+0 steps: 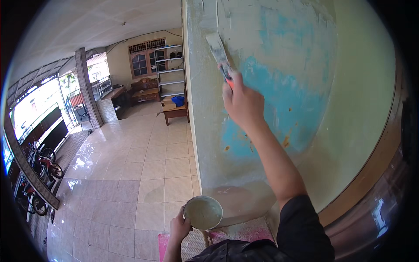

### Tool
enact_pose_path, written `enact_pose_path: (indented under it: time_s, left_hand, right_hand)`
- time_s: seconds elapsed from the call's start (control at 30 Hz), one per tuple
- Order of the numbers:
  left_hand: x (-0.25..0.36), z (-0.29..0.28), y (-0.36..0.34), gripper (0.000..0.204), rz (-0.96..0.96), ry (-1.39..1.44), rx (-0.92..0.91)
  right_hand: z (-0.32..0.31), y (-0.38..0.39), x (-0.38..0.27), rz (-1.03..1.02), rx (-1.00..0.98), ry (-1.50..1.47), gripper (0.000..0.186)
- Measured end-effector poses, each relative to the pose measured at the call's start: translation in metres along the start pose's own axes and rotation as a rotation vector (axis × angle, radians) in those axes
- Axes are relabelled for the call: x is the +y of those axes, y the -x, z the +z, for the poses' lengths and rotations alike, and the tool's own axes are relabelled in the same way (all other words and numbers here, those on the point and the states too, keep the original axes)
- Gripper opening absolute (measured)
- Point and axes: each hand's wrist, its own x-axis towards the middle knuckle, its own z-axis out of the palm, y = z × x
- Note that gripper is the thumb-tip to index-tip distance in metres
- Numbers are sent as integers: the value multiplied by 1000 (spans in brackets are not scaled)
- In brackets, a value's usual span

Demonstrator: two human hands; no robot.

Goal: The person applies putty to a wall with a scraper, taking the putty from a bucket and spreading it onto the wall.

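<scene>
My right hand (245, 105) is raised and closed around the red-and-black handle of a putty knife (217, 47). Its wide, smeared blade lies against the wall (301, 48), close to the corner edge. Grey-green filler covers the upper part of this wall, while a turquoise patch (262, 94) with rusty spots shows below. Low in front of me, my left hand (178, 228) grips the side of a round bucket (202, 200). Pale grey filler (200, 217) coats its inside; the fingers under the bucket are partly hidden.
Beneath the bucket is a woven-top stool (192, 245), beside a pink, spattered floor covering (253, 236). Past the wall's corner, tiled floor (118, 192) stretches back to a small wooden table (176, 114), a metal shelf rack (170, 71) and a wooden bench (145, 93). Motorbikes (46, 166) stand far left behind pillars.
</scene>
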Motion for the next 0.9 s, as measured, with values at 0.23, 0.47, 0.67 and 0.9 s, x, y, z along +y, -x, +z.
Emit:
enact_pose_path:
  time_s: [0.23,0.47,0.67,0.9]
  left_hand:
    - [9,2,-2,52,39,-19,11]
    - [22,1,0,51,22,0,25]
    - [6,-2,3,52,38,-44,24]
    - [16,-2,-1,61,74,-77,6]
  right_hand:
    - [-40,-78,-1,-123,357,-26,33]
    - [-30,-100,-21,-120,217,85,33]
    - [0,5,24,-135,285,-141,32]
    - [-80,-116,-20,-16,268,-39,32]
